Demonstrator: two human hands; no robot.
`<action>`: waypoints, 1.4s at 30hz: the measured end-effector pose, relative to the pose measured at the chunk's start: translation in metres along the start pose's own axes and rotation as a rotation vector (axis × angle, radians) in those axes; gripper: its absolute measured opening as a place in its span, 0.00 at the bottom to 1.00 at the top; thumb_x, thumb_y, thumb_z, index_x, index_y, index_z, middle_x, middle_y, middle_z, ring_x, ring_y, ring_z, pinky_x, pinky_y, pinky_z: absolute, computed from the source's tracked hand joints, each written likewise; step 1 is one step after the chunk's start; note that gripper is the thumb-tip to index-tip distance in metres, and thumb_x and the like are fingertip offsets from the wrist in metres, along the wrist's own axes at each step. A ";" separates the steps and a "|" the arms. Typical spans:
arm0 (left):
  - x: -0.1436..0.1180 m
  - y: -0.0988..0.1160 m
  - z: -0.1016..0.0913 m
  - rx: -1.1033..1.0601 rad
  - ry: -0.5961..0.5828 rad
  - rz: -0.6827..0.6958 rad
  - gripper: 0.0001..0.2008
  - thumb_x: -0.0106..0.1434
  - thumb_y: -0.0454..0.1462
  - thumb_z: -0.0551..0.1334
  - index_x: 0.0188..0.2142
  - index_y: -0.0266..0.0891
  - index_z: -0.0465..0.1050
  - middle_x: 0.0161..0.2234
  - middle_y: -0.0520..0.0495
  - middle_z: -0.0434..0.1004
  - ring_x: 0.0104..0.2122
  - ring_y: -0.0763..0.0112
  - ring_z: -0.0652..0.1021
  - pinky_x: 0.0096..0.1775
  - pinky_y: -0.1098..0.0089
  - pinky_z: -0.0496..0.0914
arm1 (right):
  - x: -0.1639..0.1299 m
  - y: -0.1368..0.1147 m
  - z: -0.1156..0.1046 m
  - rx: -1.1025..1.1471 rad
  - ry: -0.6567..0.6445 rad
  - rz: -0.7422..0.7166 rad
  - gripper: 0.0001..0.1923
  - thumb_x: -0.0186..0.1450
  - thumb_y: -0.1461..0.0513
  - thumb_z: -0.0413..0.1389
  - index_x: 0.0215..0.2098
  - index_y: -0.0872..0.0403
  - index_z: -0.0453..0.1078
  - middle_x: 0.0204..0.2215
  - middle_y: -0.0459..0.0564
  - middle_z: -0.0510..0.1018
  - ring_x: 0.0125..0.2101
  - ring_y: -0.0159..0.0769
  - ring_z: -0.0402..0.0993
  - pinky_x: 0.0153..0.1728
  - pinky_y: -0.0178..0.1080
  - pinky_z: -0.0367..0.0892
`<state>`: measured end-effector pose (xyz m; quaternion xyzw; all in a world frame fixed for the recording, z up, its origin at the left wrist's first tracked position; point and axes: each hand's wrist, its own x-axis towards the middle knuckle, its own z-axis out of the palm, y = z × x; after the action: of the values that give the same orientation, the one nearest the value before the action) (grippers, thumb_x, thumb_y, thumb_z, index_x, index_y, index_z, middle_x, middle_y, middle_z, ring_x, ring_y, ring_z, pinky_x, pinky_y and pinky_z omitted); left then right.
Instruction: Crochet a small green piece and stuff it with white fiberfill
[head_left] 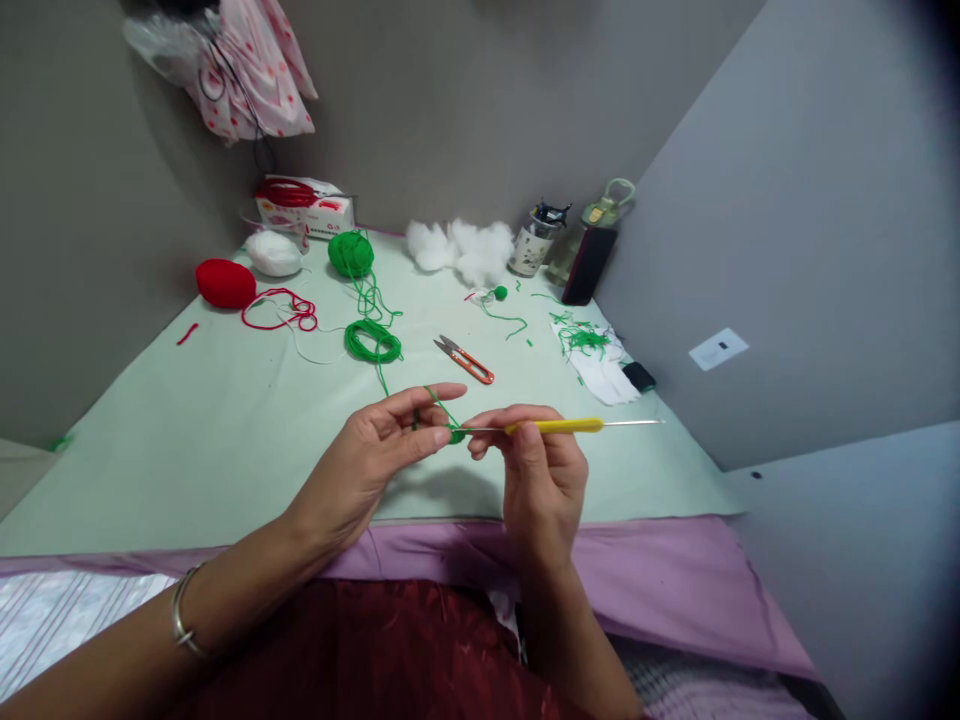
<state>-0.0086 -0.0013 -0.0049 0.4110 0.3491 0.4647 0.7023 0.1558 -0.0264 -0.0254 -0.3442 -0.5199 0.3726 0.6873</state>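
My left hand (379,455) pinches a small green crochet piece (455,434) between thumb and fingers, with green yarn (439,402) looped over the index finger. My right hand (536,470) grips a crochet hook with a yellow handle (559,426), its metal tip poked into the green piece. The yarn strand runs back over the pale green table (225,440) to a loose green coil (373,341) and a green yarn ball (350,253).
Orange-handled snips (465,359) lie just beyond my hands. Farther back are a red yarn ball (225,283), a white ball (274,252), white stuffing (461,248), a box (306,208), a jar (532,243) and a dark bottle (589,264). Green scraps (589,340) lie on white paper at right.
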 end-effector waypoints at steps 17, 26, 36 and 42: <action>0.006 0.001 0.001 -0.208 -0.014 -0.182 0.22 0.59 0.38 0.76 0.54 0.42 0.83 0.26 0.58 0.68 0.23 0.81 0.58 0.46 0.70 0.69 | -0.006 0.004 0.002 -0.389 0.021 -0.308 0.14 0.74 0.68 0.54 0.48 0.46 0.79 0.35 0.48 0.81 0.34 0.36 0.77 0.35 0.42 0.74; 0.003 -0.005 0.004 -0.001 -0.008 -0.024 0.17 0.62 0.40 0.74 0.51 0.51 0.84 0.36 0.52 0.75 0.36 0.72 0.69 0.38 0.72 0.63 | -0.001 0.002 0.008 -0.177 0.009 -0.094 0.11 0.74 0.64 0.56 0.43 0.48 0.81 0.37 0.47 0.82 0.32 0.32 0.75 0.35 0.39 0.72; 0.007 0.002 0.007 -0.014 -0.009 -0.090 0.22 0.60 0.41 0.76 0.54 0.49 0.82 0.29 0.57 0.68 0.27 0.78 0.61 0.30 0.74 0.57 | 0.004 0.003 0.004 -0.181 -0.006 -0.060 0.11 0.74 0.63 0.56 0.44 0.47 0.82 0.37 0.47 0.83 0.30 0.31 0.75 0.33 0.38 0.73; 0.005 0.002 0.002 0.001 -0.007 -0.085 0.18 0.62 0.41 0.74 0.52 0.49 0.83 0.33 0.54 0.71 0.29 0.75 0.63 0.33 0.73 0.59 | 0.006 0.004 0.008 -0.173 -0.031 -0.059 0.11 0.74 0.63 0.56 0.43 0.49 0.82 0.36 0.47 0.83 0.29 0.30 0.76 0.33 0.37 0.74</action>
<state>-0.0060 0.0030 -0.0029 0.3978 0.3637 0.4329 0.7225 0.1483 -0.0187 -0.0245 -0.3811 -0.5706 0.3114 0.6575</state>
